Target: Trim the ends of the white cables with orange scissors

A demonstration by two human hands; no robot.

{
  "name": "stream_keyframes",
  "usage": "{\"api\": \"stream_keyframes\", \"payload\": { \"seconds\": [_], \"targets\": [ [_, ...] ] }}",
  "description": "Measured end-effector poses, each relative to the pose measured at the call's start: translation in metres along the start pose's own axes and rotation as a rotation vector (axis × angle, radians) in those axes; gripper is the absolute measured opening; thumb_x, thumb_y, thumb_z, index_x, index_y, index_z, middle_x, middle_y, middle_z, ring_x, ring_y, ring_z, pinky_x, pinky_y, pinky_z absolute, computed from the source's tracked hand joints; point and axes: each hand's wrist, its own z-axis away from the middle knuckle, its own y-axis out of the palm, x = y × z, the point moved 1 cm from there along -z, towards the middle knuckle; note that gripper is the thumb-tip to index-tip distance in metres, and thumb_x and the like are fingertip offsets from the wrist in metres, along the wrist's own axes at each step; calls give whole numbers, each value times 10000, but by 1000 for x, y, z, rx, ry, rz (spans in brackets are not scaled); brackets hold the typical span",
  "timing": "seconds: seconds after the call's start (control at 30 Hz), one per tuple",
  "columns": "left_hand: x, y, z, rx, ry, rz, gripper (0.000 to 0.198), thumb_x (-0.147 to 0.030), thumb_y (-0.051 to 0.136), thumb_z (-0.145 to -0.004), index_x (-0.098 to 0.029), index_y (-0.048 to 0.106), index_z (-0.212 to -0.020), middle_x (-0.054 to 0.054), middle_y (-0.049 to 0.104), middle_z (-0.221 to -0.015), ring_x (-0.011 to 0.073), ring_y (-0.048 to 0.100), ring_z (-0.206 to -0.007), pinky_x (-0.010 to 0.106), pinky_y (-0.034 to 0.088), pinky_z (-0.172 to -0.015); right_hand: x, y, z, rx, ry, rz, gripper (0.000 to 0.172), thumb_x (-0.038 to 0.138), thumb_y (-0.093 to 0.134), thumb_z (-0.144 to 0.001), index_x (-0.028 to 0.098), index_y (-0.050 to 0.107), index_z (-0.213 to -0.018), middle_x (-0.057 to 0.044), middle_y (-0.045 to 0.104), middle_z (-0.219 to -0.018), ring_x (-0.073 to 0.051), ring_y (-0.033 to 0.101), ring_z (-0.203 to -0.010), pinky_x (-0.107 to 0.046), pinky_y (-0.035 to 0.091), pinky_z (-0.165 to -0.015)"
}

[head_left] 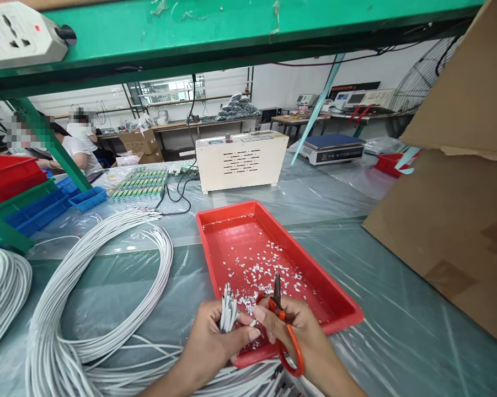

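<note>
My left hand (215,336) is closed around a small bunch of white cable ends (227,306) that point upward over the near end of a red tray (335,300). Orange-handled scissors (283,325) are gripped in my right hand (300,331), their short dark blades pointing up and closed, just right of the cable ends. The tray's floor is strewn with many small white cut scraps (260,270). A big coil of white cables (107,286) lies on the plastic-covered table to the left and runs under my hands.
A cream machine box (242,160) stands behind the tray. A large cardboard box (459,220) fills the right. Red, green and blue bins (28,198) sit left, a scale (333,148) at the back right. Two people sit far left. A green shelf with a power strip (20,33) hangs overhead.
</note>
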Motion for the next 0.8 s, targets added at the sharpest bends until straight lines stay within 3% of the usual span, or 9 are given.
{"api": "stream_keyframes", "payload": {
  "seconds": [0.17,0.33,0.4,0.47,0.53,0.7,0.8],
  "targets": [
    [-12,-4,1,107,-31,-39,222,-300,704,-624,-111,623,-709,-58,478,-467,23,358,-345,122,309,-313,4,-6,1,-1,11,44,349,442,631,-676,155,470,-562,71,373,-465,-63,286,-439,-196,210,-428],
    [-17,1,13,433,-238,-247,220,-278,673,-638,-95,698,-759,12,567,-580,75,429,-447,184,409,-405,9,-19,1,36,2,146,340,404,643,-673,157,451,-541,76,348,-444,-59,280,-429,-195,213,-416],
    [-19,6,16,393,-175,-385,222,-210,642,-650,-122,696,-847,43,624,-712,135,526,-585,254,473,-571,9,-21,2,28,-20,157,325,368,649,-676,160,441,-538,73,348,-473,-60,298,-441,-190,246,-420],
    [-24,9,18,335,-17,-521,376,-139,642,-628,-171,647,-1002,67,625,-990,213,545,-885,314,412,-831,8,-20,1,42,-21,158,314,349,641,-686,162,436,-540,66,359,-497,-65,331,-450,-188,283,-421],
    [-30,11,20,403,27,-596,427,-125,635,-632,-201,618,-1052,62,595,-1099,240,506,-1011,308,355,-902,4,-18,1,54,-20,188,316,341,633,-695,161,430,-532,64,352,-505,-65,334,-454,-187,290,-417],
    [-35,6,22,474,19,-579,247,-171,600,-687,-190,649,-928,20,651,-920,215,560,-876,247,411,-768,0,-19,3,169,49,255,296,331,571,-749,160,428,-554,78,308,-491,-57,309,-440,-182,274,-415],
    [-23,0,19,614,-46,-439,117,-209,614,-685,-165,669,-778,-16,621,-676,151,562,-664,213,428,-615,6,-24,7,312,90,360,256,285,571,-741,143,462,-557,59,393,-485,-63,358,-446,-180,274,-420]
  ]
}}
